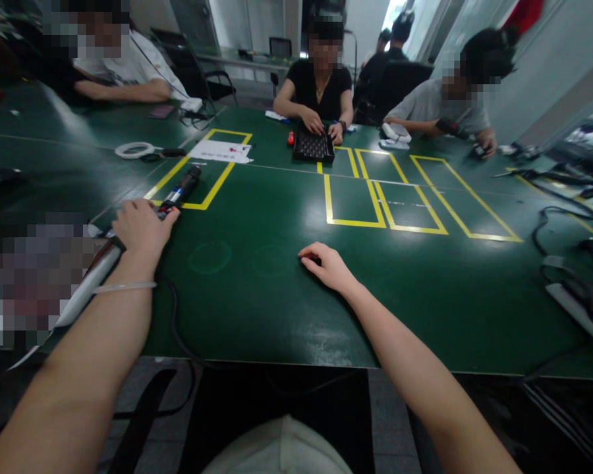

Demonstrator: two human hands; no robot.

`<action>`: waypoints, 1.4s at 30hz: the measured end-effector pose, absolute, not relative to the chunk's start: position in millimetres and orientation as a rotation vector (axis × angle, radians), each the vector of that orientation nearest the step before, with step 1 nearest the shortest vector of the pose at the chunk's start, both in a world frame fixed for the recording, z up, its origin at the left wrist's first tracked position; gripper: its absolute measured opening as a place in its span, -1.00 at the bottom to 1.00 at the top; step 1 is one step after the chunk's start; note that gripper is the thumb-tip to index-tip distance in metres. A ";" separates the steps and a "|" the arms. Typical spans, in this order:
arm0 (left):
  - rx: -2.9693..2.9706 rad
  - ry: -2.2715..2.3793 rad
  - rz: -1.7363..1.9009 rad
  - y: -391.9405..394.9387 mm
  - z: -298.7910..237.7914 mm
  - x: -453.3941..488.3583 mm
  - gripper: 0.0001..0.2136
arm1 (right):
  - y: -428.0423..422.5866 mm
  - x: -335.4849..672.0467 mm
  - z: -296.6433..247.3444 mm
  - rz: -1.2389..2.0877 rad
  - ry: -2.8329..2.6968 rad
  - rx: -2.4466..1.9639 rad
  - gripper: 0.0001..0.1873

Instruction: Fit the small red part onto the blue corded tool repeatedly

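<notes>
My left hand (pixel 143 227) is closed around the near end of a black electric screwdriver (pixel 180 187) with a blue band. The tool points away from me, up to the right, and my palm hides its near part. My right hand (pixel 323 264) rests on the green table (pixel 257 309), fingers loosely curled and a small gap inside the thumb; nothing shows in it. Left of my left forearm lies a long white-edged object (pixel 86 289), partly blurred out.
Yellow tape outlines (pixel 356 224) mark the table, with a white paper sheet (pixel 220 151) in one. Across from me, a person handles a black compartment tray (pixel 313 145). Other people sit at both sides. A white ring (pixel 134 151) lies left; black cables (pixel 538 230) run along the right.
</notes>
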State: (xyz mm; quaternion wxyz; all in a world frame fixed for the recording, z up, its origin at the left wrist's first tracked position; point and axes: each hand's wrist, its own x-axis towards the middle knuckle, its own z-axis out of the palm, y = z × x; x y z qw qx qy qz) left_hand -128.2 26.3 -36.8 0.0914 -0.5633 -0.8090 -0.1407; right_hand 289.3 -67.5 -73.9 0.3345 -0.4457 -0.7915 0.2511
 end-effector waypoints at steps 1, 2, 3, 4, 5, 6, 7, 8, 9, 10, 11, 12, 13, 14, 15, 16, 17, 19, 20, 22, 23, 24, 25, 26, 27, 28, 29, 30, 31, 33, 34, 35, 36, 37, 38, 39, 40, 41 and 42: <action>-1.678 -2.374 -0.440 25.1 -35.4 -126.3 -0.34 | -67.6 289.3 -73.8 0.654 -2.070 -1.164 -0.86; -1.695 -2.346 -0.445 24.2 -34.1 -124.1 -0.37 | -67.7 289.3 -73.6 0.651 -2.072 -1.166 -0.86; -1.728 -2.316 -0.432 23.5 -32.8 -121.9 -0.41 | -67.7 289.2 -73.3 0.649 -2.073 -1.169 -0.87; -1.765 -2.285 -0.408 23.1 -31.8 -119.8 -0.45 | -67.8 289.2 -73.1 0.649 -2.073 -1.172 -0.87; -1.797 -2.254 -0.381 23.0 -31.0 -118.0 -0.50 | -67.9 289.1 -72.7 0.651 -2.073 -1.175 -0.87; -1.822 -2.222 -0.357 23.1 -30.7 -116.6 -0.53 | -68.0 289.1 -72.5 0.654 -2.073 -1.177 -0.87; -1.841 -2.191 -0.338 23.4 -30.6 -115.7 -0.56 | -68.1 289.1 -72.2 0.657 -2.073 -1.177 -0.87; -1.856 -2.164 -0.323 23.9 -30.9 -115.1 -0.58 | -68.1 289.2 -72.0 0.658 -2.074 -1.177 -0.87; -1.867 -2.142 -0.312 24.4 -31.5 -114.7 -0.59 | -68.1 289.2 -71.8 0.656 -2.076 -1.176 -0.87; -1.878 -2.127 -0.304 24.9 -32.2 -114.6 -0.59 | -68.1 289.3 -71.8 0.654 -2.078 -1.176 -0.86; -1.886 -2.120 -0.304 25.4 -33.0 -114.5 -0.61 | -68.1 289.4 -71.7 0.653 -2.081 -1.176 -0.86; -1.890 -2.121 -0.315 25.7 -33.7 -114.5 -0.62 | -68.1 289.4 -71.7 0.651 -2.083 -1.176 -0.86; -1.895 -2.125 -0.337 25.8 -34.2 -114.4 -0.64 | -68.1 289.3 -71.7 0.650 -2.084 -1.177 -0.86; -1.898 -2.133 -0.369 25.7 -34.5 -114.4 -0.65 | -68.2 289.2 -71.8 0.649 -2.085 -1.177 -0.86; -1.899 -2.144 -0.403 25.4 -34.3 -114.4 -0.66 | -68.3 289.0 -71.8 0.647 -2.086 -1.177 -0.87; -1.898 -2.154 -0.430 24.8 -33.9 -114.5 -0.67 | -68.4 288.7 -71.8 0.646 -2.086 -1.177 -0.87; -1.898 -2.164 -0.444 24.0 -33.1 -114.7 -0.67 | -68.5 288.5 -71.7 0.646 -2.086 -1.177 -0.87; -1.884 -2.175 -0.462 22.6 -30.8 -114.6 -0.66 | -68.7 288.1 -71.5 0.650 -2.083 -1.181 -0.87; -1.878 -2.169 -0.487 22.3 -29.5 -113.9 -0.65 | -68.7 288.0 -71.3 0.651 -2.082 -1.185 -0.87; -1.890 -2.157 -0.609 22.4 -27.3 -108.8 -0.63 | -68.5 288.1 -71.0 0.652 -2.080 -1.191 -0.87; -1.928 -2.166 -0.703 22.7 -26.4 -103.7 -0.63 | -68.3 288.2 -70.9 0.652 -2.081 -1.193 -0.87; -1.997 -2.191 -0.820 22.6 -25.6 -96.5 -0.64 | -68.0 288.4 -71.0 0.651 -2.083 -1.192 -0.87; -2.105 -2.230 -0.955 21.9 -24.7 -87.2 -0.66 | -67.8 288.5 -71.1 0.648 -2.085 -1.191 -0.87; -2.244 -2.267 -1.102 20.0 -23.5 -76.0 -0.67 | -67.7 288.6 -71.4 0.643 -2.086 -1.189 -0.87; -2.413 -2.285 -1.244 16.6 -21.8 -63.3 -0.68 | -67.7 288.5 -71.6 0.640 -2.086 -1.188 -0.87; -2.603 -2.275 -1.366 11.7 -19.5 -49.7 -0.68 | -67.9 288.2 -71.9 0.641 -2.080 -1.185 -0.87; -2.773 -2.225 -1.432 5.3 -16.5 -35.9 -0.67 | -68.4 287.7 -72.0 0.650 -2.071 -1.177 -0.87; -2.933 -2.164 -1.431 -2.2 -13.2 -22.6 -0.65 | -69.1 286.8 -71.9 0.668 -2.057 -1.165 -0.87; -3.095 -2.092 -1.373 -10.3 -9.7 -10.1 -0.63 | -70.2 285.7 -71.5 0.692 -2.038 -1.148 -0.87; -3.387 -1.930 -1.174 -26.0 -4.5 10.5 -0.60 | -72.9 282.5 -70.1 0.748 -2.004 -1.103 -0.86; -3.496 -1.857 -1.083 -32.6 -3.6 18.3 -0.59 | -74.5 280.6 -69.0 0.776 -1.990 -1.078 -0.85; -3.577 -1.797 -1.013 -38.0 -4.3 24.6 -0.58 | -76.1 278.7 -67.9 0.810 -1.979 -1.048 -0.83; -3.634 -1.754 -0.971 -42.1 -6.4 29.5 -0.57 | -77.6 276.8 -66.9 0.852 -1.965 -1.022 -0.81; -3.677 -1.726 -0.948 -45.0 -9.8 33.2 -0.57 | -79.0 275.0 -65.9 0.898 -1.959 -0.991 -0.77; -3.710 -1.708 -0.936 -46.8 -14.0 35.9 -0.57 | -80.3 273.4 -65.2 0.940 -1.966 -0.968 -0.72; -3.746 -1.690 -0.917 -48.0 -18.6 37.9 -0.57 | -81.3 271.9 -64.7 0.954 -1.974 -0.957 -0.69; -3.779 -1.672 -0.904 -48.6 -23.1 39.4 -0.58 | -82.1 270.7 -64.5 0.963 -1.985 -0.941 -0.67; -3.809 -1.653 -0.888 -49.0 -27.0 40.5 -0.58 | -82.7 269.7 -64.4 0.965 -2.003 -0.932 -0.70; -3.831 -1.637 -0.876 -49.2 -30.3 41.4 -0.59 | -83.1 268.9 -64.5 0.962 -2.020 -0.932 -0.74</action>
